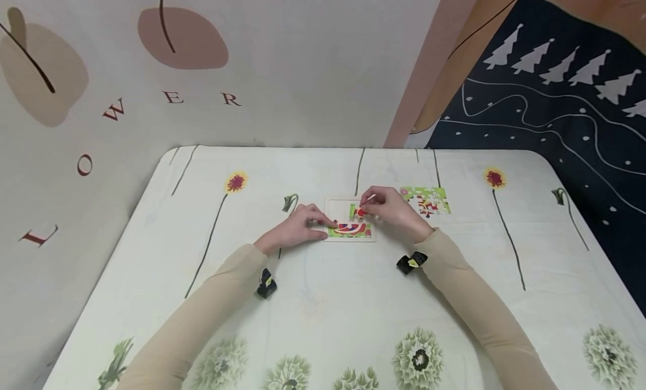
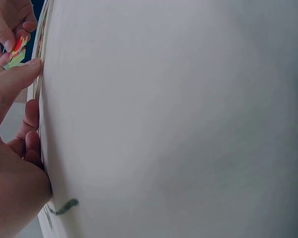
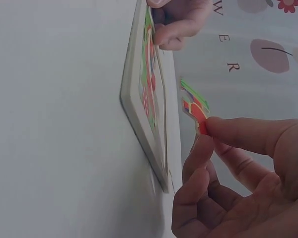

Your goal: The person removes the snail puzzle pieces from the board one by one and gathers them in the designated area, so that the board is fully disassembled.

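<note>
A shallow puzzle tray (image 1: 374, 238) with a pale rim lies on the table, its near part filled by joined pieces (image 1: 348, 233) in green, red and purple. My right hand (image 1: 393, 208) pinches a red and green puzzle piece (image 3: 194, 106) between thumb and finger, raised above the tray's far right part. The piece is tilted in the right wrist view. My left hand (image 1: 299, 228) rests at the tray's left edge, index finger stretched onto the joined pieces and thumb by the near left corner. Its other fingers are loosely bent.
Right of the tray, partly behind my right hand, lies a green puzzle picture (image 1: 439, 199) with white gaps and loose-looking pieces. A printed cloth with flowers covers the table (image 1: 323, 300). A patterned wall (image 1: 313, 70) rises behind its far edge.
</note>
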Motion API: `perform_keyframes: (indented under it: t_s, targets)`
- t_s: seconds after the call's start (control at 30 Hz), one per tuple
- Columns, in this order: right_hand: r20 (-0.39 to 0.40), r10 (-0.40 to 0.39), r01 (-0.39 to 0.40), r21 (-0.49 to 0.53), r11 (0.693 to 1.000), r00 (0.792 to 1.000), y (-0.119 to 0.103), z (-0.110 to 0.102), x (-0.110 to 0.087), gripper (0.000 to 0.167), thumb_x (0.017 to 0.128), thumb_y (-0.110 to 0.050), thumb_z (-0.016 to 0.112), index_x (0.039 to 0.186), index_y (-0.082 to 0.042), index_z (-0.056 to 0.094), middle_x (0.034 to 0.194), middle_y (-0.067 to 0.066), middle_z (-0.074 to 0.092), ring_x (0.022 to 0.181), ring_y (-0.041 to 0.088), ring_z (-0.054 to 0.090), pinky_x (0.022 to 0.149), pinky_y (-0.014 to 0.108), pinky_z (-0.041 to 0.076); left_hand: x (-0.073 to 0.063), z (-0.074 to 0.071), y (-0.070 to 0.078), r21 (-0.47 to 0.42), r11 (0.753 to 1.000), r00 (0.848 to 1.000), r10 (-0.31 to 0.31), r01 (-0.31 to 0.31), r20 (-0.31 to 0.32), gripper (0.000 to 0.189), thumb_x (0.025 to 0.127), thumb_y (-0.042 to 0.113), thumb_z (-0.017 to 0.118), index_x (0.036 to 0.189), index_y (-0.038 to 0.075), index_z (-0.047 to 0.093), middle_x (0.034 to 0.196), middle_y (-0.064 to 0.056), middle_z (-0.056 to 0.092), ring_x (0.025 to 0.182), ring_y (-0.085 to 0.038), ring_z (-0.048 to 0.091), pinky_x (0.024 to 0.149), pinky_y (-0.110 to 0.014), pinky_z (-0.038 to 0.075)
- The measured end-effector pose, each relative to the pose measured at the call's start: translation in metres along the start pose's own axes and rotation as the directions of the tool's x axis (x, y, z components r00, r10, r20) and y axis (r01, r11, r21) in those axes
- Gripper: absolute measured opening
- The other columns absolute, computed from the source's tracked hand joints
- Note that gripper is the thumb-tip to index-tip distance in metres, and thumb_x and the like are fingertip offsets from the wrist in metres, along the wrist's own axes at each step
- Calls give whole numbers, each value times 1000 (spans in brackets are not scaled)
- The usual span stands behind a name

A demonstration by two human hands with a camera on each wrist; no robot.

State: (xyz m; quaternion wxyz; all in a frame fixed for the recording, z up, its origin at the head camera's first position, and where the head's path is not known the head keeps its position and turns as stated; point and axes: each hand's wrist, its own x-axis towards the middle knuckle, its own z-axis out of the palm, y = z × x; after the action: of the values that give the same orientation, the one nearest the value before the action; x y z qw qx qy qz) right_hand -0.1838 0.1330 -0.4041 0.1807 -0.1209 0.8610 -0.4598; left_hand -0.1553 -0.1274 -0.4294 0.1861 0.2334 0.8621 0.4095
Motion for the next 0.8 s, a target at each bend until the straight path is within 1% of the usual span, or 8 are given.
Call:
perform_keyframes:
  t_s: [0.1, 0.33, 0.53, 0.7, 0.8]
  targets:
    - [-8, 9, -9, -2, 1000, 1000, 2, -5, -2, 12, 95, -11, 64, 105, -4, 66, 102, 17, 72, 82, 21, 61, 66, 27, 45, 1, 1, -1, 3, 1000, 1000, 3, -3, 0, 27, 87, 10, 74, 115, 12, 75, 118, -9, 65, 106, -20, 42, 91, -34, 29]
    - [-31, 38, -39, -30, 999, 999, 5, -17, -8, 12, 96, -12, 63, 105, -5, 66, 102, 16, 71, 85, 24, 61, 70, 29, 45, 0, 1, -1, 9, 1000, 1000, 25, -25, -4, 28, 87, 9, 74, 115, 11, 75, 118, -9, 66, 103, -20, 42, 88, -33, 29]
    - [-36, 56, -57, -37, 998, 998, 8, -28, -12, 13, 96, -13, 63, 105, -5, 66, 101, 16, 70, 85, 23, 61, 68, 30, 45, 0, 0, -1, 6, 999, 999, 41, -41, -7, 27, 86, 9, 75, 114, 10, 75, 117, -10, 67, 102, -19, 43, 86, -32, 28]
    - [-48, 36, -38, -45, 998, 998, 9, -37, -15, 14, 94, -12, 64, 104, -3, 67, 100, 17, 72, 86, 24, 62, 69, 29, 45, 0, 0, -1, 6, 999, 999, 37, -37, -6, 28, 87, 9, 75, 114, 11, 75, 117, -9, 67, 101, -18, 42, 86, -32, 29]
    - [-58, 46, -49, -57, 997, 997, 9, -42, -18, 14, 94, -13, 64, 104, -4, 67, 100, 17, 72, 87, 26, 63, 70, 28, 45, 0, 0, -2, 9, 1000, 1000, 30, -30, -2, 28, 87, 9, 74, 115, 11, 75, 118, -9, 66, 102, -18, 42, 87, -32, 29]
